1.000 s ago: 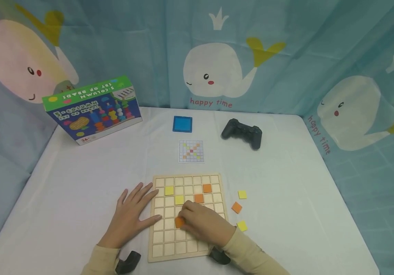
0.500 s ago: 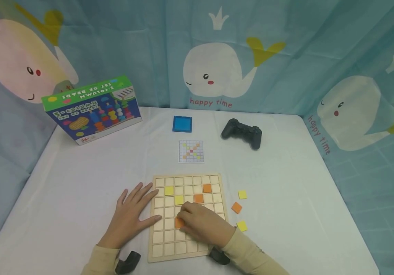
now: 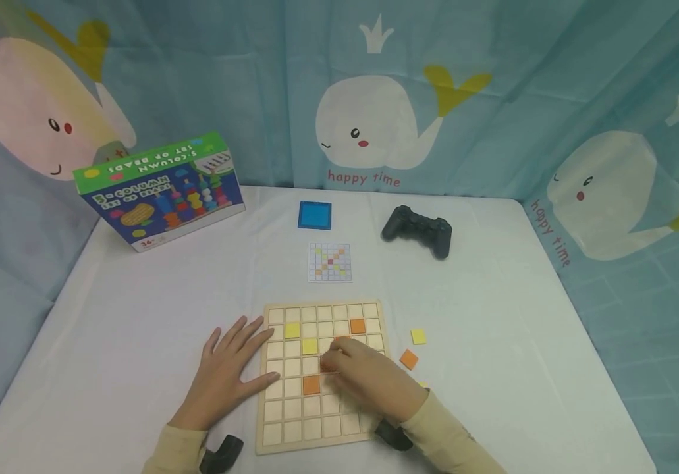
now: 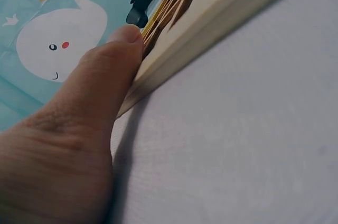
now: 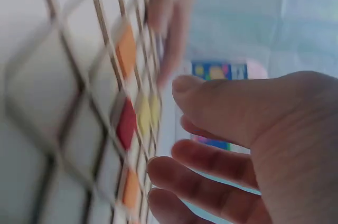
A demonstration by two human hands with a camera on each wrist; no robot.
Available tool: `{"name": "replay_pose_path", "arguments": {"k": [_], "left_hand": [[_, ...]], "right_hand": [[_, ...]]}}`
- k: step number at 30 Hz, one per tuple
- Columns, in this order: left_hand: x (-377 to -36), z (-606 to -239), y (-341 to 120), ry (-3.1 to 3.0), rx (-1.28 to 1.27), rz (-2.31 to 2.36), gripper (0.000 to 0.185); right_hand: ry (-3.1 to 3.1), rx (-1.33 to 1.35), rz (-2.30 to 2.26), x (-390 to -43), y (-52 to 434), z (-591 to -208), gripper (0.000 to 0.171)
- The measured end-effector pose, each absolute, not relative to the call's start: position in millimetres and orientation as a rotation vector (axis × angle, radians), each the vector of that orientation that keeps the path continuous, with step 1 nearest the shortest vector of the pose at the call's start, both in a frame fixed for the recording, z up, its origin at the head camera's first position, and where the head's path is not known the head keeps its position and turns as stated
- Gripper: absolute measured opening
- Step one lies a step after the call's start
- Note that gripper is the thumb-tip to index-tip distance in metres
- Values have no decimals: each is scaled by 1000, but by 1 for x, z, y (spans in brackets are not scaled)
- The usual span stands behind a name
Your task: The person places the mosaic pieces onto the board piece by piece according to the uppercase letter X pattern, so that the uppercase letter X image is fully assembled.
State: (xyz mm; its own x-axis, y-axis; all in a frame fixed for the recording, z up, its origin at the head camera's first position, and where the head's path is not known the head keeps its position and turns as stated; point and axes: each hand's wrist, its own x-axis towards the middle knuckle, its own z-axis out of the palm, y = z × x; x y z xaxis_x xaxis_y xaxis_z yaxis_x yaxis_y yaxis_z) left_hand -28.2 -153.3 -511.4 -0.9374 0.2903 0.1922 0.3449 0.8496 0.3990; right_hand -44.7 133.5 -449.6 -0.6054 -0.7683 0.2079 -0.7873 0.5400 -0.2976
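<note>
Spreading flat at the left edge of one wooden board [image 3: 292, 408], the left hand [image 3: 223, 378] is resting its thumb on the rim. The right hand [image 3: 371, 378] is reaching over the middle, its bent fingers and thumb standing apart and holding nothing. The grid is running seven by seven, with two yellow tiles [image 3: 292, 330] and three orange tiles [image 3: 311, 385] showing from the head, one orange partly covered. Three loose tiles [image 3: 409, 359], two yellow and one orange, are lying on the surface [image 3: 511, 316] to the right, one yellow nearly hidden.

The right wrist view is revealing one red tile [image 5: 125, 123] near the fingertips, which the hand is covering from the head; whether it is fully seated cannot be told. The left wrist view is showing the board's smooth, thick side. One printed card [image 3: 330, 263], one blue square tray [image 3: 315, 215], one rounded black controller [image 3: 417, 232] and one glossy cardboard box [image 3: 159, 191] are sitting farther back.
</note>
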Motion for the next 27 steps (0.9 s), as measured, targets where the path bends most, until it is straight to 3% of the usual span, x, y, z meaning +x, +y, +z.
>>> {"name": "replay_pose_path", "arguments": {"k": [8, 18, 27], "left_hand": [[-29, -511, -152, -2919, -484, -654, 79], [-28, -510, -152, -2917, -483, -657, 79], [-28, -511, -153, -2912, -483, -662, 79]], "right_hand": [[-2732, 1148, 520, -62, 187, -451, 23], [-2919, 763, 437, -53, 227, -460, 26], [-2934, 721, 473, -40, 237, -463, 32]]}}
